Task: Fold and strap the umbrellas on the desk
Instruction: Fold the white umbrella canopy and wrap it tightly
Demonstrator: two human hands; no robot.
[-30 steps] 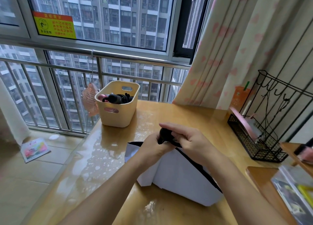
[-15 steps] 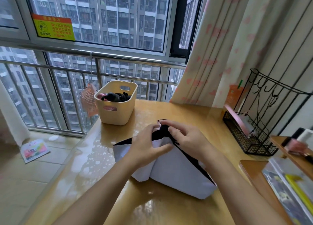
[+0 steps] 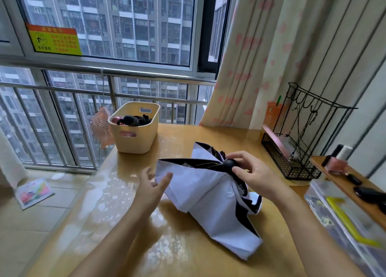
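Observation:
A collapsed umbrella (image 3: 200,195), pale lilac outside and black inside, lies loosely bunched on the wooden desk (image 3: 133,230). Its round black tip (image 3: 229,164) points up and away from me. My right hand (image 3: 253,175) pinches that tip between thumb and fingers. To the left of the loose cloth is my left hand (image 3: 153,188), with its fingers spread and straight; the fingertips are just at the cloth's edge, holding nothing.
A cream basket (image 3: 135,128) with dark items stands at the desk's far left. A black wire rack (image 3: 298,143) stands at the right. Nail polish bottles (image 3: 338,157) sit on a shelf, with a clear box (image 3: 344,220) below. The window railing (image 3: 104,84) lies beyond.
My left hand has let go of the umbrella and moved left, opening. The right hand keeps the tip, and the cloth has spread out to the left.

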